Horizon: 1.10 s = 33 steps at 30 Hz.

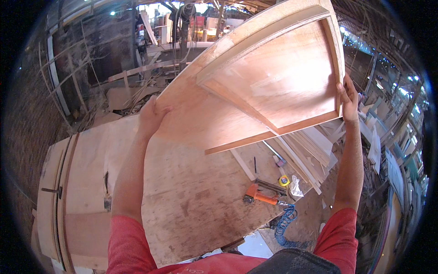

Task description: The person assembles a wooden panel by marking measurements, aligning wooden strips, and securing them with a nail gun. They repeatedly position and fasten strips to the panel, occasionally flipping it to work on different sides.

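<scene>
A large plywood panel point(292, 68) with wooden strips framing its face is held up and tilted above the workbench. My left hand point(153, 115) grips the panel's left edge, its thumb lying on the face. On the far side, my right hand point(348, 99) clasps the right edge near the lower corner, fingers wrapped round the framing strip. One strip crosses the face and meets the bottom strip. Below the panel, an orange nail gun point(262, 195) lies on the workbench point(187, 205), joined to a blue coiled air hose point(284, 230).
Beside the nail gun are a yellow tape measure point(284, 180), a dark pencil point(255, 165) and a crumpled white scrap point(295, 186). Loose wooden strips point(305, 148) lie to the right under the panel. A clamp-like bar point(52, 190) sits at the left. Sheet offcuts point(397, 169) lean along the right.
</scene>
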Tool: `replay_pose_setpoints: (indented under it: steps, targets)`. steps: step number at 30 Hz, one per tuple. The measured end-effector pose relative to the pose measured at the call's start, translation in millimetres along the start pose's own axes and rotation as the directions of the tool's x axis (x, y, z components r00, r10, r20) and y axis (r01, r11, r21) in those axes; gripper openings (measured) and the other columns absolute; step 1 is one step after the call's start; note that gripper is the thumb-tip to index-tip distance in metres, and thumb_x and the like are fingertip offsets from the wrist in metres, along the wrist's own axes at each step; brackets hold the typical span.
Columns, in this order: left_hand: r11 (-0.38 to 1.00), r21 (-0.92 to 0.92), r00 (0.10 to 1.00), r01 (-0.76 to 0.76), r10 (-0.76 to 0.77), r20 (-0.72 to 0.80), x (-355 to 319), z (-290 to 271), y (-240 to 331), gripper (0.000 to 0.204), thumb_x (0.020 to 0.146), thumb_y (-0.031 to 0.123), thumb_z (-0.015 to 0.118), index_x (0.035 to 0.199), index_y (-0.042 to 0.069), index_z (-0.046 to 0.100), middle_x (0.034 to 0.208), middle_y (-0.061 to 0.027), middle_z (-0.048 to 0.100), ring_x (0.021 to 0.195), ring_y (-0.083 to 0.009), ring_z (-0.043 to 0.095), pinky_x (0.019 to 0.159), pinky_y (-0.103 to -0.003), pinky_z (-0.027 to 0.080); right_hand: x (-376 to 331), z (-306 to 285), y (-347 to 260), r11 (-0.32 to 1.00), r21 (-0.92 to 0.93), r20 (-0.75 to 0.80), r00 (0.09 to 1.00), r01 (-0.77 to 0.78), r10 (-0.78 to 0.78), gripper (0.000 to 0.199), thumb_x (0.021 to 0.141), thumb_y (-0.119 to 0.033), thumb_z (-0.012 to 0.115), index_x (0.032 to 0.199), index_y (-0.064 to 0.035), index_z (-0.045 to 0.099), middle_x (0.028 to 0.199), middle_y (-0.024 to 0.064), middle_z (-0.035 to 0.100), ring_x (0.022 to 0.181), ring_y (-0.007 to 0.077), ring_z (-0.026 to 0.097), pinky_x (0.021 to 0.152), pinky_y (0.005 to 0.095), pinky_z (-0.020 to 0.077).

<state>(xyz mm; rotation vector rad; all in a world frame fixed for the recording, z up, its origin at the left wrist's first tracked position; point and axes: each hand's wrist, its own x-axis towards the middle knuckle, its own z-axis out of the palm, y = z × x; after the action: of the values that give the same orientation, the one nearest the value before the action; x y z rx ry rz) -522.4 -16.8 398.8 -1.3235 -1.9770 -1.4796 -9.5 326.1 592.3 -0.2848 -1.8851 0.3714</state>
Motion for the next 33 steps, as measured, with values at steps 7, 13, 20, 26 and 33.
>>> replay_pose_setpoints:
  steps: [7, 13, 20, 26, 33]
  targets:
    - [0.994, -0.106, 0.999, -0.033, 0.032, -0.010, 2, 3, -1, 0.037, 0.085, 0.023, 0.084, 0.102, 0.000, 0.060, 0.091, -0.0114, 0.068, 0.083, -0.0150, 0.061, 0.075, -0.031, 0.048, -25, -21, 29, 1.000, 0.015, -0.065, 0.998, -0.022, 0.023, 0.057, 0.096, -0.017, 0.068, 0.144, 0.0066, 0.048, 0.141, 0.0163, 0.057, 0.133, 0.0255, 0.050, 0.111, 0.0405, 0.0391]
    - [0.960, -0.279, 0.999, -0.028, 0.037, 0.027, -9, 5, 38, 0.036, 0.085, 0.012, 0.083, 0.109, -0.005, 0.061, 0.095, -0.0136, 0.070, 0.089, -0.0135, 0.063, 0.079, -0.031, 0.050, -51, -40, 19, 0.997, -0.033, -0.070, 0.995, -0.073, 0.070, 0.072, 0.090, -0.038, 0.075, 0.146, 0.0006, 0.050, 0.144, 0.0196, 0.055, 0.137, 0.0296, 0.047, 0.115, 0.0424, 0.0338]
    - [0.990, 0.066, 0.991, -0.122, 0.119, 0.056, -23, -2, 53, 0.041, 0.081, 0.018, 0.086, 0.109, -0.002, 0.065, 0.091, -0.0125, 0.072, 0.084, -0.0189, 0.068, 0.076, -0.033, 0.052, -87, -68, 12, 0.998, -0.020, -0.049, 0.997, -0.063, 0.062, 0.073, 0.091, -0.035, 0.074, 0.150, -0.0016, 0.047, 0.140, 0.0133, 0.056, 0.132, 0.0237, 0.049, 0.113, 0.0369, 0.0330]
    - [0.989, 0.133, 0.991, -0.067, 0.050, 0.128, -31, -15, 82, 0.038, 0.079, 0.016, 0.086, 0.109, 0.002, 0.068, 0.090, -0.0142, 0.074, 0.084, -0.0200, 0.071, 0.074, -0.034, 0.053, -105, -79, -32, 0.993, -0.065, 0.004, 0.995, -0.103, 0.103, 0.082, 0.090, -0.038, 0.076, 0.154, -0.0032, 0.039, 0.133, 0.0160, 0.053, 0.124, 0.0267, 0.052, 0.107, 0.0390, 0.0399]
    - [0.973, 0.225, 0.994, -0.055, 0.032, 0.106, -41, -10, 114, 0.037, 0.080, 0.013, 0.085, 0.112, 0.002, 0.069, 0.094, -0.0131, 0.076, 0.086, -0.0193, 0.073, 0.076, -0.033, 0.054, -61, -45, -85, 0.915, -0.315, -0.112, 0.948, 0.251, -0.299, 0.094, 0.084, -0.054, 0.077, 0.154, -0.0052, 0.038, 0.128, 0.0220, 0.056, 0.120, 0.0401, 0.055, 0.102, 0.0514, 0.0442]
